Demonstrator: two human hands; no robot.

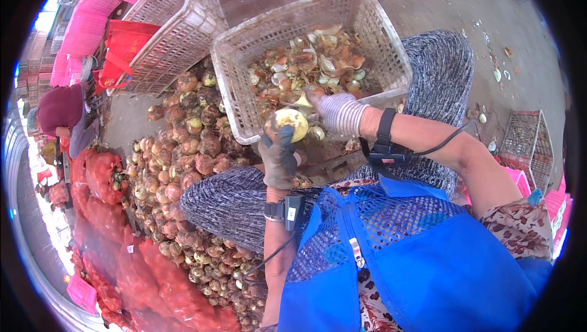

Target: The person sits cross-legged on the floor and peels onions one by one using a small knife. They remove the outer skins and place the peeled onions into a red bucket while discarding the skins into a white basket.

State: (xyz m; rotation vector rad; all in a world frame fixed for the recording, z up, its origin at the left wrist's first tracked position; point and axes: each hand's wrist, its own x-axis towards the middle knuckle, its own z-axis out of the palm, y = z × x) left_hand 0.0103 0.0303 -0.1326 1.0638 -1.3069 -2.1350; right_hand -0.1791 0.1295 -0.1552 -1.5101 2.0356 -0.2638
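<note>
My left hand, in a dark-stained work glove, grips a partly peeled onion at the near rim of a white plastic crate. My right hand, in a pale striped glove, is just right of the onion, over the crate's near edge. At its fingertips is a pale, pointed piece, either peel or part of a blade; I cannot tell which. Onion skins lie heaped inside the crate. To the left, a large pile of unpeeled onions covers the floor.
Another plastic crate stands tilted at the upper left, with a red bag by it. Red mesh sacks lie at the lower left. A person in a maroon cap is at the far left. A crate stands at the right.
</note>
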